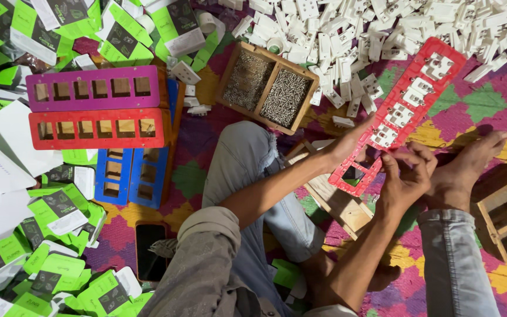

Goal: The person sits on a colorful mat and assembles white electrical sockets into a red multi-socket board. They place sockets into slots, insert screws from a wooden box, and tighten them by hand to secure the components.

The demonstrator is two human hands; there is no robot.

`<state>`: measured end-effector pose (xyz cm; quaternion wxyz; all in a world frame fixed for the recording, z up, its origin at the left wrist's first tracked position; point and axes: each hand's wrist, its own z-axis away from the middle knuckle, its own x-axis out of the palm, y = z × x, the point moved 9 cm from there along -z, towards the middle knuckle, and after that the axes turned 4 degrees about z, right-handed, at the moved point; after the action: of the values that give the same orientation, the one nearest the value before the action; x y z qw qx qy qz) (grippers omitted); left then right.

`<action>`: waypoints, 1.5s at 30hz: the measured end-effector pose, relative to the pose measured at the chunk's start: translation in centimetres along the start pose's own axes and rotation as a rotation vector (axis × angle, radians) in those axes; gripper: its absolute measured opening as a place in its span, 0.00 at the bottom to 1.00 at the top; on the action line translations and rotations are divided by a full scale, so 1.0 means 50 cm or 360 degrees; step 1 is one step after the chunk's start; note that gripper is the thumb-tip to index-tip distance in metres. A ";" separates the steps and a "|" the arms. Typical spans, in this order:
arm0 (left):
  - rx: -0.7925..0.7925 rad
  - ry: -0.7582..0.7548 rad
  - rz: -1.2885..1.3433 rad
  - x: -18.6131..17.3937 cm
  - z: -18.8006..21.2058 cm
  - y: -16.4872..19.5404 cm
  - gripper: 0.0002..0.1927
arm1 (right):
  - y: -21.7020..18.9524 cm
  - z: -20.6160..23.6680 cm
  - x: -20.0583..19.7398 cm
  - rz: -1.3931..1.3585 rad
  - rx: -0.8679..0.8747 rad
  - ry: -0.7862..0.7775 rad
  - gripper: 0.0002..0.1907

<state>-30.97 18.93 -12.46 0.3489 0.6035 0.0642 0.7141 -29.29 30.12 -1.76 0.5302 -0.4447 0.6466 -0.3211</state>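
The right hand [406,176] grips the near edge of a red slotted tray [403,111], fingers pinched closed on it; the left hand [347,145] clasps the tray's left side from beneath. The tray, tilted above the patterned mat [500,111], carries white switch parts [409,100] in its far slots. A wooden box of screws [267,87] lies left, a pile of white parts [382,29] beyond.
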 end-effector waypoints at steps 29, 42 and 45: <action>0.0088 0.0037 0.0004 -0.004 -0.004 0.007 0.35 | 0.016 0.003 0.008 0.0056 -0.0051 -0.0063 0.13; -0.0023 0.0051 0.0391 0.011 0.012 -0.003 0.28 | 0.029 0.007 -0.027 0.0083 0.0023 0.0070 0.18; -0.0149 0.0168 0.0457 0.018 0.029 -0.001 0.30 | 0.011 0.013 -0.028 0.0158 -0.0103 0.0064 0.15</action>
<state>-29.68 18.98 -11.39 0.2671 0.5513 -0.0379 0.7895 -28.73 31.67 -1.86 0.5179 -0.4224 0.6883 -0.2823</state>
